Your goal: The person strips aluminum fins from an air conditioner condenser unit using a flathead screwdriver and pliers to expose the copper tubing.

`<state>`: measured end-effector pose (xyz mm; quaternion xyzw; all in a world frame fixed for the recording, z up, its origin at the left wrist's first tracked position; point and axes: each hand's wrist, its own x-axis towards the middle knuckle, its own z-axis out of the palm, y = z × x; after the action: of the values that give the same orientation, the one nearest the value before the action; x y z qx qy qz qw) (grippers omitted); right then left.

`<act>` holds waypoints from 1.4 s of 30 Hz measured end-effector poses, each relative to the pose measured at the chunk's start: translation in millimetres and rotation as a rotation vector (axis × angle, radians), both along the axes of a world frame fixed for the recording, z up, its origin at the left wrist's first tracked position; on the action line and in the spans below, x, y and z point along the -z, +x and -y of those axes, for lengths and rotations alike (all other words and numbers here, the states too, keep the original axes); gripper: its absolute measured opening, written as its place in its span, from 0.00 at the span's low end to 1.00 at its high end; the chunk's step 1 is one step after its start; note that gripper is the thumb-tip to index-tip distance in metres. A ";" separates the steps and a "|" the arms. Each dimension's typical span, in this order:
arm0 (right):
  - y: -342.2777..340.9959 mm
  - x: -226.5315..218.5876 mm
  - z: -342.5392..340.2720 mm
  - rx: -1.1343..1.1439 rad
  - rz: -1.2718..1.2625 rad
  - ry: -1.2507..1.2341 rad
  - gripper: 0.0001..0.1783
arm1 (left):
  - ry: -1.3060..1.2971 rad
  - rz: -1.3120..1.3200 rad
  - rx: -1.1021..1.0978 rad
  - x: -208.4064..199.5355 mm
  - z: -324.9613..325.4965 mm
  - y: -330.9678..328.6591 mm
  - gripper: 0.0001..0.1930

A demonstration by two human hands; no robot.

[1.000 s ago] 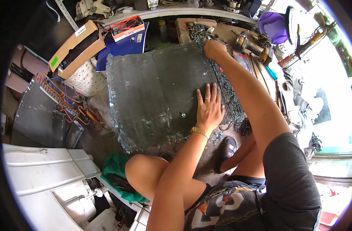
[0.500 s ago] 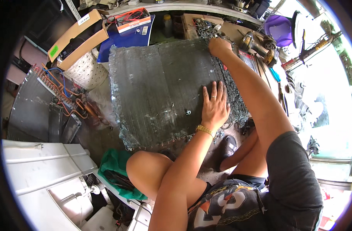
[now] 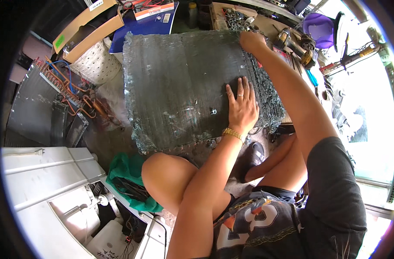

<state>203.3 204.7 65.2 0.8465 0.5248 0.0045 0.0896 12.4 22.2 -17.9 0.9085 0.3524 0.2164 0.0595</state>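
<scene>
A large, dark grey rectangular slab (image 3: pixel 175 82) with fine lines and ragged, shredded edges lies in front of me. Its right edge (image 3: pixel 266 95) is the most torn, a band of crumpled strips. My left hand (image 3: pixel 243 108), wearing a ring and a gold wristwatch, rests flat on the slab near that edge with its fingers stretched out. At the far right corner my right hand (image 3: pixel 252 42) is closed in a fist against the shredded edge. Whatever its fingers grip is hidden.
Right of the slab, a power drill (image 3: pixel 287 41) lies by a purple bowl (image 3: pixel 320 30). Copper piping (image 3: pixel 76 101) on a finned panel stands left, near a patterned white basket (image 3: pixel 95 64). A green bag (image 3: pixel 130 181) sits by my knee, beside an opened white appliance (image 3: pixel 46 172).
The whole view has shifted, so the slab and surroundings sit higher in the picture. Both hands keep about the same places on the slab.
</scene>
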 end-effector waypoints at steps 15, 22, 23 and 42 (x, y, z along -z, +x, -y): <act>-6.0 6.9 19.2 0.001 0.007 0.003 0.19 | 0.039 0.046 -0.037 -0.7 0.6 1.4 0.34; -9.7 5.0 42.0 0.000 -0.018 -0.068 0.19 | 0.027 0.034 -0.033 2.9 0.9 2.8 0.34; -10.3 4.3 46.5 0.005 -0.013 -0.065 0.19 | 0.030 0.031 -0.039 3.1 0.8 3.1 0.34; -25.5 8.2 86.9 0.022 -0.087 -0.040 0.19 | 0.043 0.053 -0.040 3.3 -1.1 0.5 0.31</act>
<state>177.7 117.7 56.9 0.8496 0.5188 -0.0438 0.0840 12.9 23.3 -21.2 0.8962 0.3642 0.2492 0.0450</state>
